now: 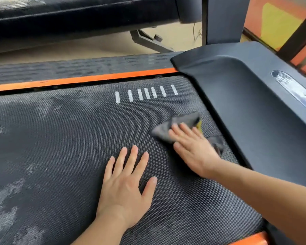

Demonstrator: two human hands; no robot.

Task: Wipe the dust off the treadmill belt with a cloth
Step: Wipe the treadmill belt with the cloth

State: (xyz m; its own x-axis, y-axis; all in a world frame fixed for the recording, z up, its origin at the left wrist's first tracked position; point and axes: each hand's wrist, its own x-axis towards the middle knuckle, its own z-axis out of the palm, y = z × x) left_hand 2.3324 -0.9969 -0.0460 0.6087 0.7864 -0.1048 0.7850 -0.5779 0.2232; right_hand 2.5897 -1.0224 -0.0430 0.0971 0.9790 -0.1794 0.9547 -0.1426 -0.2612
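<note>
The dark textured treadmill belt (64, 138) fills most of the view, with pale dust patches on its left part and several white stripes near the far edge. A grey cloth (182, 121) with a yellow patch lies on the belt close to the motor cover. My right hand (193, 147) presses flat on the cloth with straight fingers. My left hand (125, 181) rests flat on the bare belt, fingers spread, just left of and nearer than the cloth.
A black motor cover (245, 96) rises to the right of the belt. An orange side rail (81, 79) runs along the far edge, with another orange strip (251, 238) at the near right. Another machine's frame (148, 39) stands beyond on the floor.
</note>
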